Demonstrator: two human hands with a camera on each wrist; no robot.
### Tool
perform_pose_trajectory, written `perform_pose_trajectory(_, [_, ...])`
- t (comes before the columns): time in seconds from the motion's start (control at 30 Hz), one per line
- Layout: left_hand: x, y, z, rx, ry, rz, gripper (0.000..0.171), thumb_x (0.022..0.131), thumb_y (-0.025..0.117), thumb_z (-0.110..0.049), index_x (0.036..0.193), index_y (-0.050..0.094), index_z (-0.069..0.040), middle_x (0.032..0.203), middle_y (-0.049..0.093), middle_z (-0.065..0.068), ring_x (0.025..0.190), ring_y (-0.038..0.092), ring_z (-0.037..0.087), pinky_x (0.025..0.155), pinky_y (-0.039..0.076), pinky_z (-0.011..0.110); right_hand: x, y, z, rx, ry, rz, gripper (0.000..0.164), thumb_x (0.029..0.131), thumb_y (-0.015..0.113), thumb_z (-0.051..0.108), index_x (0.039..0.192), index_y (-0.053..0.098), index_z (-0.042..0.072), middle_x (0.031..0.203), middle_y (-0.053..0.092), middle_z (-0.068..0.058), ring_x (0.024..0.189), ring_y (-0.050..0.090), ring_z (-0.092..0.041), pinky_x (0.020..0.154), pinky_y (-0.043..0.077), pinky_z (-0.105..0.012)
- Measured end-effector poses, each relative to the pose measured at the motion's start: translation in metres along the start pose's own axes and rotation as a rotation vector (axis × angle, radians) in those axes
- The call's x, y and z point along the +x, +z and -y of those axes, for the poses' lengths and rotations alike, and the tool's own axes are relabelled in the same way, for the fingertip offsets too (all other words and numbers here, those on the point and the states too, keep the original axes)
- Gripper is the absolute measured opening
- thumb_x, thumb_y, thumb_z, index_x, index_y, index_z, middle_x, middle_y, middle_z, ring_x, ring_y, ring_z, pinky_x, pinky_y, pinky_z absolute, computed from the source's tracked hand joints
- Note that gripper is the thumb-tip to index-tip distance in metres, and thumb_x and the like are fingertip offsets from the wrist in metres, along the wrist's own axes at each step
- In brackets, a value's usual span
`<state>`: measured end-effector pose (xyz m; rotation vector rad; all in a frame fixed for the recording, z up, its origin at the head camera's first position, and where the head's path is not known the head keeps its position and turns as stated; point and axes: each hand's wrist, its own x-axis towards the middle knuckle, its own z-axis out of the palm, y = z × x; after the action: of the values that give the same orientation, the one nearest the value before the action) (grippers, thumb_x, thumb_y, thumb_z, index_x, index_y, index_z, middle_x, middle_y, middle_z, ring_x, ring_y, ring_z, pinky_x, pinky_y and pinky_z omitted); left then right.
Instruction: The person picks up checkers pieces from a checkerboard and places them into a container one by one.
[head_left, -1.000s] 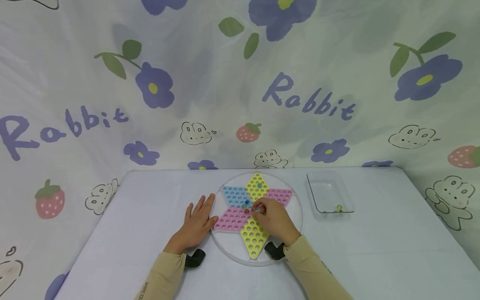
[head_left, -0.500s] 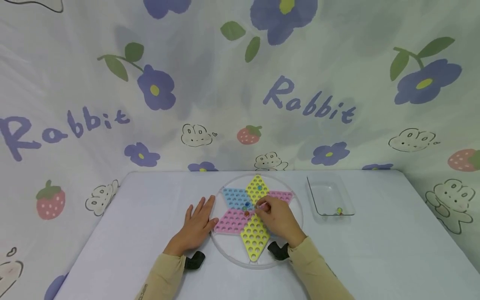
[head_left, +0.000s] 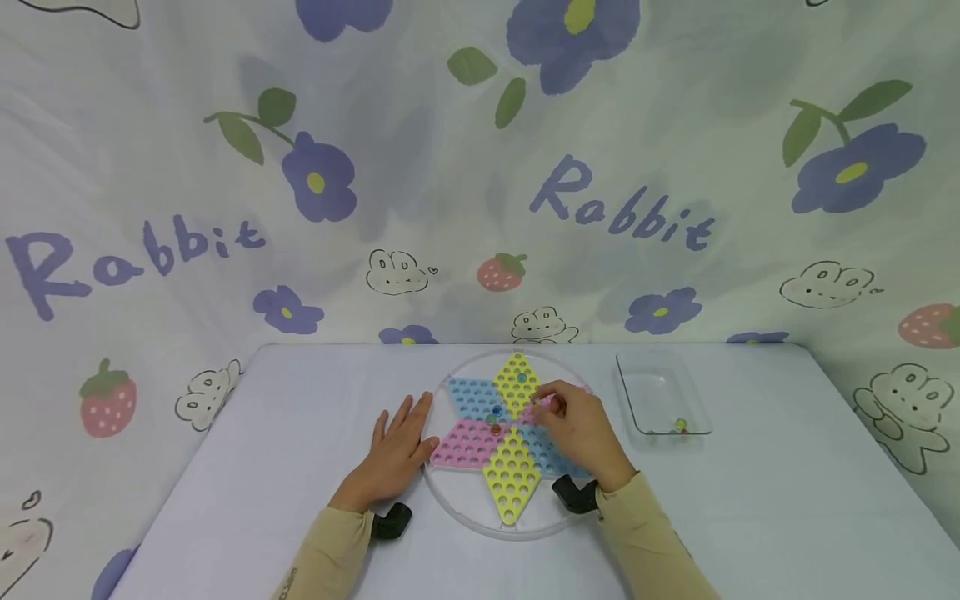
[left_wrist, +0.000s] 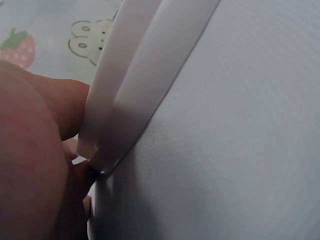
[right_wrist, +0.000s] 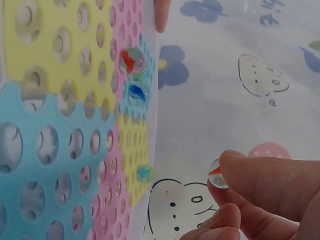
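A round Chinese checkers board [head_left: 510,487] with a yellow, blue and pink holed star lies on the table. Between thumb and index finger, my right hand [head_left: 583,429] pinches a clear marble [right_wrist: 216,175] with an orange-red streak, held above the board's right side. My left hand [head_left: 390,458] is spread out at the board's left edge, its thumb at the white rim [left_wrist: 125,90]. Near the star's centre sit a red marble [head_left: 496,430] and a blue marble [head_left: 497,411], with a greenish one beside them. A teal marble [head_left: 522,378] sits in the far yellow point.
To the right of the board stands a clear rectangular box [head_left: 636,417] with a few marbles [head_left: 681,425] at its near end. A printed cloth [head_left: 442,192] hangs behind the table's far edge. White cloth [head_left: 757,500] covers the table.
My right hand has drawn away from the star's centre toward the right, over the pink and blue points, with the marble in its fingers. The left hand has stayed in place.
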<state>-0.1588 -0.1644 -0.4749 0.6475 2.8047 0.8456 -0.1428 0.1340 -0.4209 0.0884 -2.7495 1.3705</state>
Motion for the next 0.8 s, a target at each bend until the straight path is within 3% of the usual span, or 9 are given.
perform_pose_trajectory(0.8, [0.002, 0.001, 0.002, 0.006, 0.011, -0.006, 0.068, 0.107, 0.048, -0.025, 0.159, 0.015, 0.004, 0.165, 0.019, 0.02, 0.152, 0.008, 0.043, 0.114, -0.005, 0.065, 0.0, -0.031, -0.015, -0.041, 0.012, -0.059, 0.019, 0.095, 0.068, 0.014, 0.111, 0.07, 0.004, 0.077, 0.055, -0.004, 0.062, 0.047, -0.016, 0.054, 0.039, -0.026])
